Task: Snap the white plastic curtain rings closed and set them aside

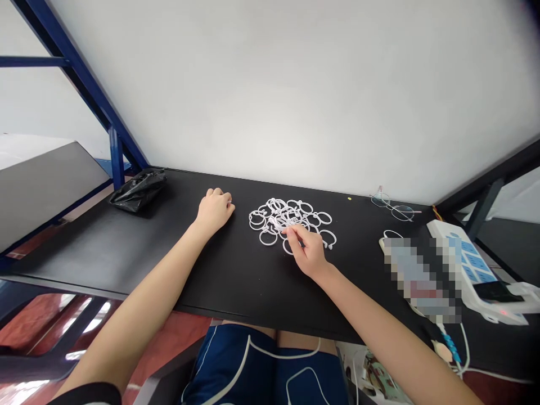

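Observation:
A heap of several white plastic rings (287,218) lies on the black table (126,253) in front of me. My right hand (309,250) rests at the near edge of the heap, its fingers pinched on one of the white rings (289,245). My left hand (215,209) sits on the table to the left of the heap, its fingers curled under into a loose fist, apart from the rings, with nothing visible in it.
A crumpled black plastic bag (137,191) lies at the back left. A pair of glasses (392,206) rests at the back right. A white power strip (472,270) with cables and a blurred-out object (417,275) occupy the right side. A white wall stands behind.

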`<state>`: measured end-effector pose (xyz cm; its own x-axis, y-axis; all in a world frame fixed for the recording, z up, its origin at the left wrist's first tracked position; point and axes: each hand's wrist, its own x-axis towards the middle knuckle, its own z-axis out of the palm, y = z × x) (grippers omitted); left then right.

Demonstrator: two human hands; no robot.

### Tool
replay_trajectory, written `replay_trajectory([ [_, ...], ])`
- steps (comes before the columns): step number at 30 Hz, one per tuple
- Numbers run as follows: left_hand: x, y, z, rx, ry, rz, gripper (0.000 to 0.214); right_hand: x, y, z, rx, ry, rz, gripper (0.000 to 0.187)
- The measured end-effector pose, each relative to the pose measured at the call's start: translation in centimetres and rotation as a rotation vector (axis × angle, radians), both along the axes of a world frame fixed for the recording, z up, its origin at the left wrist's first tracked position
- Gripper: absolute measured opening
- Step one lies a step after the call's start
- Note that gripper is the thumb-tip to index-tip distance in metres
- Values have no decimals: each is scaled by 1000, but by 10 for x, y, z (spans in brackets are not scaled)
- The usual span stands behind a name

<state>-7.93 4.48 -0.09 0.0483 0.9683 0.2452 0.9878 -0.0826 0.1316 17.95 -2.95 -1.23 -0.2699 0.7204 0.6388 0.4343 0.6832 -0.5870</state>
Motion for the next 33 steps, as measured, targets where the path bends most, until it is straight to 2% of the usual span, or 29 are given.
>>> replay_trajectory([
  [10, -4, 0, 0, 5, 35, 99, 29, -4, -3, 1, -10, 20, 2, 27],
  [17, -4, 0, -3, 30, 33, 81, 28, -4, -2, 2, -14, 40, -1, 24],
  [19, -1, -1, -2, 92, -5, 17, 30, -4, -3, 2, -7, 30, 10, 25],
  [21, 5, -3, 1, 122, -84, -108, 31, -4, -3, 2, -3, 18, 23, 25],
  [24, 16, -7, 4, 31, -204, -353, 26, -5, -4, 3, 1, 13, 29, 24],
  [27, 27, -12, 2, -38, -248, -531, 23, -5, -6, 3, -12, 1, 44, 23],
  [29, 32, -14, -2, -46, -259, -577, 20, -6, -8, 3, -28, -15, 58, 24],
  [33, 36, -16, -6, -60, -268, -590, 14, -8, -11, 2, -32, -33, 74, 25],
])
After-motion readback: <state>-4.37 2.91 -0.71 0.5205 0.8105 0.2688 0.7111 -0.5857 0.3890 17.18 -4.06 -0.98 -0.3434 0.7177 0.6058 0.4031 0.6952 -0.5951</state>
